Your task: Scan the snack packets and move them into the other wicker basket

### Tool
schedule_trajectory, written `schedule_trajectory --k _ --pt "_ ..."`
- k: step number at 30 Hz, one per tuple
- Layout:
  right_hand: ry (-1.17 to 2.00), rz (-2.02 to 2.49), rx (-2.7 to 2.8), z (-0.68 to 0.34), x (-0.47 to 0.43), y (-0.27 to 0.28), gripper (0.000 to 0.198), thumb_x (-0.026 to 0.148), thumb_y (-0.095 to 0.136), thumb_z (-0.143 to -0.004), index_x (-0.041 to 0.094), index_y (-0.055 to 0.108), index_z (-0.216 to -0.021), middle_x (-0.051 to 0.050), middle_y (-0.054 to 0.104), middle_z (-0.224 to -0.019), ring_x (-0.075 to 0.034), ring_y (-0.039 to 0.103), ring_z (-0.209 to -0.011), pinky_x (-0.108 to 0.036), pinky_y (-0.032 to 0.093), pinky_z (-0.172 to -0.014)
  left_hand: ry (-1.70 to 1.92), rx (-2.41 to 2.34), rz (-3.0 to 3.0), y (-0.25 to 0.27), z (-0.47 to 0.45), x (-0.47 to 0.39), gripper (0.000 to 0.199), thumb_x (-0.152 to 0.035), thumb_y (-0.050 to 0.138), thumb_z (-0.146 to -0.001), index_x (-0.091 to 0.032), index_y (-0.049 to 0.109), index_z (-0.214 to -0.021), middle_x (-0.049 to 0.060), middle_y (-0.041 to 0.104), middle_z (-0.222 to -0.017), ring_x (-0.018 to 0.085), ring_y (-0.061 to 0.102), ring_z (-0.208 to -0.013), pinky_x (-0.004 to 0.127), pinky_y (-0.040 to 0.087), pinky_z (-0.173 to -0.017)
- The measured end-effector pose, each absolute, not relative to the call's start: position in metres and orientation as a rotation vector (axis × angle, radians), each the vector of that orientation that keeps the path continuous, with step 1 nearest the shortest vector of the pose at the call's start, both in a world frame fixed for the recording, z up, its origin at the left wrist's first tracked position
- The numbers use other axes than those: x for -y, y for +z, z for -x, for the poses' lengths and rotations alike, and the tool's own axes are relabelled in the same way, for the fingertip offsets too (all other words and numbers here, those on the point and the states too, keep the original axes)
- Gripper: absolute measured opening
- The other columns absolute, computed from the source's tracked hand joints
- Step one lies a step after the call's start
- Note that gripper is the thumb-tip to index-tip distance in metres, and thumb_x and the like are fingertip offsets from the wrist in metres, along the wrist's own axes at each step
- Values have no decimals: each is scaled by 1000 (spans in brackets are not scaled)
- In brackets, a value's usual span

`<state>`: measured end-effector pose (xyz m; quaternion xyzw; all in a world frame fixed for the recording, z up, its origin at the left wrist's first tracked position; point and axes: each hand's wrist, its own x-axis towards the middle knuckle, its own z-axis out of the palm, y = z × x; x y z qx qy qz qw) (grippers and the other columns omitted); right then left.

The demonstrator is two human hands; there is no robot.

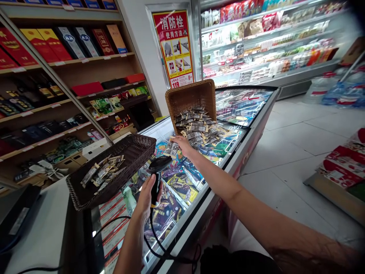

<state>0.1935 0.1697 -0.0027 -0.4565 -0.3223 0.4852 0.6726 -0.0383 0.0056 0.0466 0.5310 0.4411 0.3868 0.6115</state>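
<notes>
We stand at a chest freezer (251, 125) with a sliding glass top, frozen goods showing through the glass. Our left hand (146, 196) is wrapped around the handle of a black barcode scanner (158, 171), fingers closed firmly on the grip, its head pointing away from us over the glass. The scanner's black cable (159, 243) loops down over the near edge of the freezer.

Our right hand (182, 144) reaches across the glass to the near fringe of a pile of small packets (199, 127); the fingers are curled down onto a packet or two at the pile's edge, though we cannot tell whether they have pinched one up or only rest on it. The pile spills out of a light wicker basket (191, 97) that is tipped on its side, its mouth facing us, towards the far end of the freezer top.

A dark woven basket (134, 152) sits tilted at the left edge of the freezer, just beside the scanner, with a smaller heap of the same packets (102, 171) inside it. Left of it runs a white counter (42, 228). Wooden shelves (57, 76) of boxed goods fill the left wall, a red notice (173, 47) hangs behind the wicker basket, and an open chiller (270, 38) lines the far wall.
</notes>
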Motion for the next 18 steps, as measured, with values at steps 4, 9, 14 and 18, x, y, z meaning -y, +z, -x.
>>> schedule_trajectory --k 4,9,14,18 --pt "1105 1088 651 -194 -170 0 28 36 84 -64 20 68 -80 0 70 -76 -17 64 -75 -27 47 -67 890 -1038 -1271 43 36 -6 59 -78 72 -74 -21 55 -80 -6 51 -54 7 39 -41 19 27 -38" --pt "1124 1032 642 -191 -168 1 22 32 82 -65 20 67 -76 0 70 -77 -16 64 -76 -28 48 -70 883 -1025 -1298 44 39 -7 59 -79 67 -78 -21 55 -76 -6 49 -51 8 38 -41 20 26 -37" --pt "1114 1123 656 -193 -164 4 21 33 82 -65 21 68 -75 -1 69 -76 -17 62 -75 -28 45 -66 910 -1013 -1270 43 40 -7 57 -76 68 -80 -20 59 -79 -6 50 -52 8 38 -40 21 28 -39" --pt "1122 1121 634 -192 -165 4 21 33 80 -62 21 67 -73 0 66 -69 -15 58 -69 -27 40 -60 941 -1009 -1225 41 37 -10 59 -76 73 -74 -19 61 -86 -7 53 -56 6 37 -38 21 28 -39"
